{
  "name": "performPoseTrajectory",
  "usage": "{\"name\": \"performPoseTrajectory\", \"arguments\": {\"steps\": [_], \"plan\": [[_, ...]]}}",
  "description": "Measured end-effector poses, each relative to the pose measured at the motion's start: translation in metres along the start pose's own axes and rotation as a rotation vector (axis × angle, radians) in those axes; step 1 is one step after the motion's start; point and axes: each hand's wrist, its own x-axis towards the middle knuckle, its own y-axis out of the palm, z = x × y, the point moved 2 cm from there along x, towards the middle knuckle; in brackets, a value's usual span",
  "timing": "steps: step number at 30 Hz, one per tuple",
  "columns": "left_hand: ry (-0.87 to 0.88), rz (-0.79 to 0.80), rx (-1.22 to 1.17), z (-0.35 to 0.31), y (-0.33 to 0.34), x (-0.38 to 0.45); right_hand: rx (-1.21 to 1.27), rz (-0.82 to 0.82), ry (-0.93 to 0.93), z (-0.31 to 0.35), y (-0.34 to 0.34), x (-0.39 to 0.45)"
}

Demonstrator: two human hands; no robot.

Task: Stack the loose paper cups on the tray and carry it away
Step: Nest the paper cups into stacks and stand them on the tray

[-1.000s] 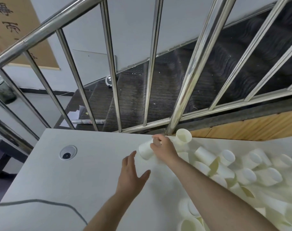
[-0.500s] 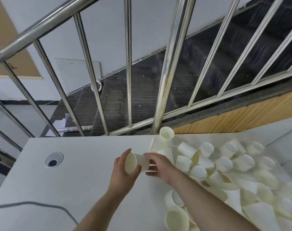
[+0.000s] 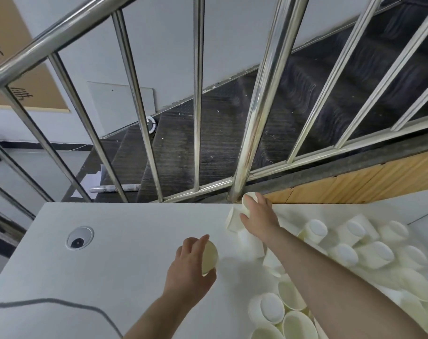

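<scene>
My left hand (image 3: 188, 265) holds a white paper cup (image 3: 209, 256) above the white table (image 3: 122, 241), its open mouth turned toward the camera. My right hand (image 3: 257, 216) reaches to the table's far edge and grips another cup (image 3: 247, 204) that sits by the railing post. A further cup (image 3: 233, 220) lies on its side just left of that hand. Several loose cups (image 3: 355, 250) lie scattered in a pile on the right half of the table. No tray is visible.
A steel stair railing (image 3: 254, 133) runs along the table's far edge, with dark stairs behind it. A round cable grommet (image 3: 79, 237) is set in the table at the left. A grey cable (image 3: 49, 303) crosses the near left corner.
My right hand let go of the cup it passed to my left hand and reached forward to the cup by the railing post. My left hand keeps the cup.
</scene>
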Motion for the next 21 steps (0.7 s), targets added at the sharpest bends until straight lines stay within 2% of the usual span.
{"name": "performPoseTrajectory", "arguments": {"steps": [7, 21], "plan": [[0.005, 0.017, 0.003, 0.007, 0.007, 0.004, -0.034, 0.069, 0.042, 0.001, 0.013, 0.028], [0.009, 0.02, 0.018, 0.003, 0.007, 0.006, 0.004, -0.077, 0.121, -0.005, 0.008, 0.019]]}}
